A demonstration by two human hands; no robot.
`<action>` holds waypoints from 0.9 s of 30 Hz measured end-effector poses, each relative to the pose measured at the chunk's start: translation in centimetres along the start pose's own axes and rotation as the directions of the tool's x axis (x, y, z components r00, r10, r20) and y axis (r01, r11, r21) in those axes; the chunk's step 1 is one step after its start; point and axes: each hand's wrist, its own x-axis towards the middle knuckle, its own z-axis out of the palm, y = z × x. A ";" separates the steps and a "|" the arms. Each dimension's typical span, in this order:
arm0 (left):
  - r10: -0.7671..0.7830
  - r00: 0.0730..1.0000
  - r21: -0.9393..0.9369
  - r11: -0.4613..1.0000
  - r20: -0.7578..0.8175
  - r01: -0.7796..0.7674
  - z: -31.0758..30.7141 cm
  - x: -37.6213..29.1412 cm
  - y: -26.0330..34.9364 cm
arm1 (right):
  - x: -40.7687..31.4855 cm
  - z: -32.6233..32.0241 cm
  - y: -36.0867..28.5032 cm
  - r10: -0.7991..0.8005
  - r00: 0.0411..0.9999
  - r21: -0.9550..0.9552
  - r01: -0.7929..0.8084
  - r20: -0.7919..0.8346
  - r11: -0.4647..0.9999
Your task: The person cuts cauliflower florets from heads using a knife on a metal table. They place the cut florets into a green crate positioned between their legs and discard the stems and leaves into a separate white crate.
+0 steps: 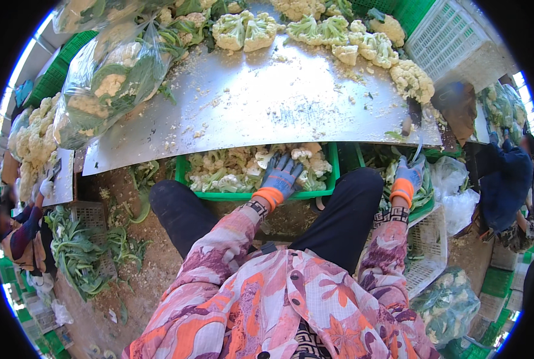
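Observation:
My left hand, in a blue-grey glove with an orange cuff, lies with fingers apart on the cauliflower florets in a green plastic crate. The crate is between my knees, under the edge of a metal-topped table. At the right, my right hand, gloved alike, is closed around what looks like a knife, its pale blade pointing up near the table's edge. Green leaves lie beneath that hand. Cut cauliflower halves rest along the far side of the table.
A clear bag of cauliflowers stands at the table's left. White crates are at the back right. Cauliflower leaves lie on the floor at left. Co-workers sit at the left and right. Another bagged lot is behind right.

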 end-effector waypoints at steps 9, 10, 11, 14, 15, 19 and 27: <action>-0.293 0.940 0.028 0.956 0.175 0.293 1.9 8.4 3.1 | -3.7 2.3 -2.6 -0.340 0.935 0.030 0.344 -0.099 0.938; -0.270 0.904 0.022 0.960 0.332 0.279 0.7 9.0 3.6 | -3.6 2.3 -2.4 -0.317 0.945 0.030 0.320 -0.081 0.947; -0.242 0.843 0.016 0.964 0.480 0.267 -0.5 9.5 4.1 | -3.5 2.3 -2.2 -0.294 0.954 0.030 0.297 -0.063 0.955; -0.228 0.937 0.016 0.973 0.263 0.232 -2.6 8.4 6.2 | -3.5 2.1 -1.8 -0.258 0.966 0.051 0.257 0.010 0.965; -0.212 0.968 0.009 0.977 0.132 0.213 -2.3 8.2 6.2 | -3.6 2.0 -2.1 -0.258 0.966 0.066 0.256 0.031 0.964; -0.211 0.927 -0.058 0.969 0.309 0.240 -0.1 8.7 4.3 | -4.0 1.9 -3.6 -0.286 0.954 -0.021 0.288 0.087 0.957; 0.093 0.954 -0.159 0.986 0.286 -0.049 0.9 5.9 4.2 | -3.3 2.4 -2.8 -0.220 0.957 -0.043 0.232 0.187 0.972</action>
